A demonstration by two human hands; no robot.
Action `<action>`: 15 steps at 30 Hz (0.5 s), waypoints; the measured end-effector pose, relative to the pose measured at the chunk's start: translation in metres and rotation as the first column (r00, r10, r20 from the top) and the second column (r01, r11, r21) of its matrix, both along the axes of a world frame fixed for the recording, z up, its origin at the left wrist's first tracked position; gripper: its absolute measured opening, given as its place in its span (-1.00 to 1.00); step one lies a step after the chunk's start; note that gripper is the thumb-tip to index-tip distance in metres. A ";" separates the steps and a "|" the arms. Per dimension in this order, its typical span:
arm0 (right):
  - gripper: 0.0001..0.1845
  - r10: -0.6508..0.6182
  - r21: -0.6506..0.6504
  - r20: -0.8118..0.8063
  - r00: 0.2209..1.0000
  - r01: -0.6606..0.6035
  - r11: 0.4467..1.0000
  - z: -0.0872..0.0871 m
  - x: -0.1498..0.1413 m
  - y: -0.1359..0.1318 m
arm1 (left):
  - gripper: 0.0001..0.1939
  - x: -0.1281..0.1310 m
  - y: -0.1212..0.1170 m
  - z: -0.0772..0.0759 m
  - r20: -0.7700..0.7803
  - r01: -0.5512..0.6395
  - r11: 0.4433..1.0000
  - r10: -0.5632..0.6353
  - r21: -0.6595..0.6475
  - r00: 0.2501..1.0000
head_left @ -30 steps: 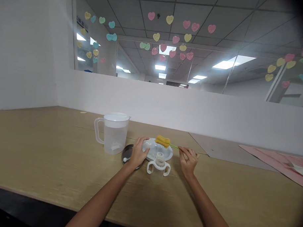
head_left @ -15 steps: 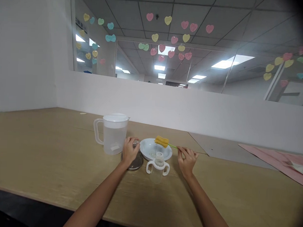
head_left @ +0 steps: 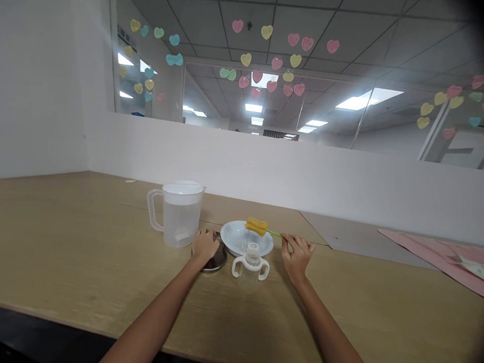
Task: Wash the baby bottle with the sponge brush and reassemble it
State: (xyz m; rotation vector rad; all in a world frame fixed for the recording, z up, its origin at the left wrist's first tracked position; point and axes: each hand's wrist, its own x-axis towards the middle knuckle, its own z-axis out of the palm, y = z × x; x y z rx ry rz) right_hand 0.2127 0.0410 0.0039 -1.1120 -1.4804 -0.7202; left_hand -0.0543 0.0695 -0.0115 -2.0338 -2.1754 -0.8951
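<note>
Basically, leaves wide stretch of worktop from pitcher to left end, plus broad strip from two-handled bottle down to near edge. Gets tight mid-worktop: groups dark metal dish, white bowl and bottle close together, bottle nearest the near edge. Has more room right of right hand, up to pink cloth toward right end; grey sheet along far edge.

Shows dark lettering at upper left of the glass, too blurred to read; heart-shaped notes on glass, some with scribbles, illegible.

Pinches green handle of yellow sponge brush in right hand, fingertips pressed together; holds sponge head over back of bowl, contact with rim unclear. Curls left hand over left part of dish, half-closed, fingers mostly hidden; cannot tell if gripping anything.
</note>
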 end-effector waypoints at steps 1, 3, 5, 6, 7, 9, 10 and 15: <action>-0.80 -0.016 -0.004 0.005 1.000 0.016 1.000 0.000 0.000 0.001 | -0.73 0.000 -0.001 0.001 -0.004 -0.001 1.000 0.001 0.000 1.000; -0.80 -0.062 -0.014 0.020 0.998 0.062 0.998 -0.001 0.001 0.002 | -0.73 0.001 -0.005 0.004 -0.006 -0.002 1.000 0.002 0.022 1.000; -0.78 -0.106 -0.023 0.053 0.993 0.108 0.994 -0.002 0.000 0.002 | -0.72 0.002 -0.010 0.009 0.005 -0.001 0.995 0.001 0.101 1.000; -0.76 -0.120 -0.028 0.077 0.990 0.122 0.992 -0.002 0.000 0.002 | -0.72 0.003 -0.012 0.012 0.011 0.007 0.986 -0.009 0.165 1.000; -0.75 -0.126 -0.035 0.103 0.987 0.130 0.991 -0.002 -0.001 0.002 | -0.72 0.005 -0.015 0.015 0.012 0.026 0.971 -0.030 0.238 0.999; -0.73 -0.123 -0.047 0.147 0.981 0.131 0.990 -0.001 -0.003 0.000 | -0.73 0.009 -0.020 0.020 -0.014 0.107 0.922 -0.110 0.371 0.994; -0.73 -0.121 -0.052 0.159 0.980 0.130 0.990 -0.001 -0.004 -0.001 | -0.74 0.012 -0.022 0.021 -0.043 0.173 0.894 -0.171 0.413 0.984; -0.73 -0.127 -0.054 0.173 0.977 0.138 0.989 0.001 -0.005 -0.002 | -0.68 0.031 -0.028 0.020 -0.202 0.532 0.790 -0.492 0.305 0.847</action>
